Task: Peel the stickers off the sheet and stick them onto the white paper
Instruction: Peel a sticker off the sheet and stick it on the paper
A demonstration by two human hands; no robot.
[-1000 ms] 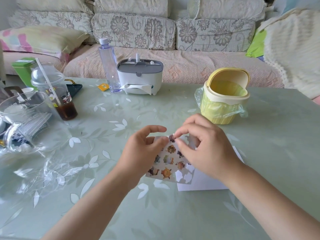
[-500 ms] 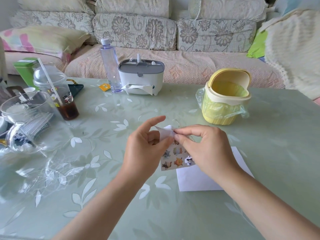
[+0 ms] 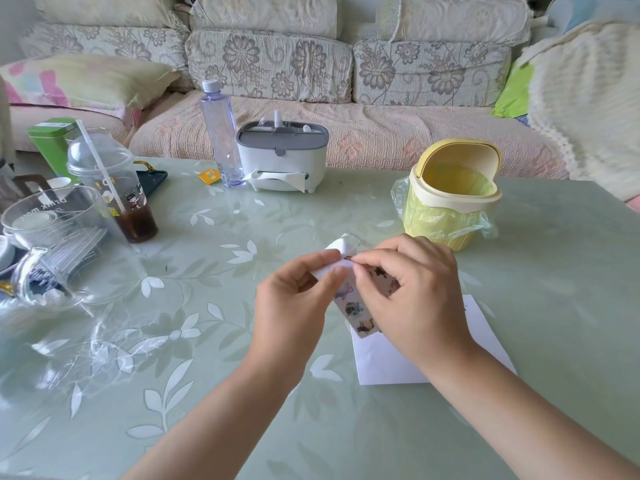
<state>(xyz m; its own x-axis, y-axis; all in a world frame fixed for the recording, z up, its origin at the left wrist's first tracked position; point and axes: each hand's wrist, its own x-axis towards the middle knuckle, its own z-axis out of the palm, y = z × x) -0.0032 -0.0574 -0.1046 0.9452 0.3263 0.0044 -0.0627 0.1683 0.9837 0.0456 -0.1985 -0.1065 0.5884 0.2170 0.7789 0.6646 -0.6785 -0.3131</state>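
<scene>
In the head view, the sticker sheet [image 3: 356,310] is held just above the surface [image 3: 554,306], about midway between its left and right edges and nearer the near edge than the far one. The sheet's upper corner is bent back, white side out, and is gripped by the left hand [image 3: 294,299], whose fingers [image 3: 313,265] are curled round the fold. The right hand [image 3: 415,292] is closed in a fine pinch. Its thumb and forefinger tips meet on a small dark sticker [image 3: 348,258] at the fold, and its other digits are curled loosely over the sheet. The white paper [image 3: 388,362] lies flat on the surface below the hands, partly hidden by the right wrist. No stickers can be made out on its visible part. A yellow bin [image 3: 450,195] stands well apart, toward the far right.

The step in hand is judged to be the lifting of one sticker's edge from the backing. It is best done with the backing kept bent sharply away, so that the sticker's rim is raised. The sticker should be pinched by its very edge only and drawn back low and slowly, so that it is neither torn nor curled onto itself. The sheet should be kept steady throughout.
</scene>
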